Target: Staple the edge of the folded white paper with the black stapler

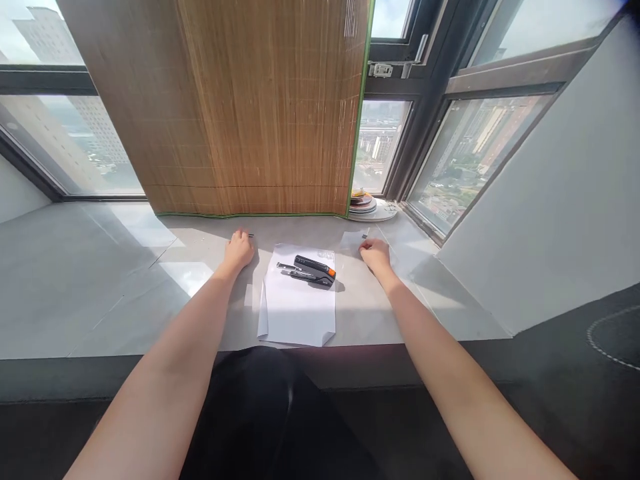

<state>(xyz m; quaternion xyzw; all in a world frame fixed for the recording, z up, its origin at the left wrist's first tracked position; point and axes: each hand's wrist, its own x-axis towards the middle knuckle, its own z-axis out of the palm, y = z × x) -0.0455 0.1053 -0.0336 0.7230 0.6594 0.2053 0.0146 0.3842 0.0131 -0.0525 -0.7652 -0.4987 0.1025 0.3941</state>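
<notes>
My left hand (240, 249) rests on the ledge left of the papers, its fingers curled in. A small dark piece (251, 235) pokes out beside its fingertips, too small to name. On the right, my right hand (375, 253) has its fingers pinched together at the ledge, with a tiny dark piece (365, 235) at the tips that I cannot make out. Between the hands lies a stack of white paper (300, 313) with curled corners. On top of it sits a black stapler (316, 268) with an orange end, its jaws spread apart to the left.
A stack of plates (370, 212) stands by the window corner. A bamboo blind (260, 107) hangs down to the back of the pale ledge (125, 293). Windows (480, 153) and a white wall (550, 200) bound the right side.
</notes>
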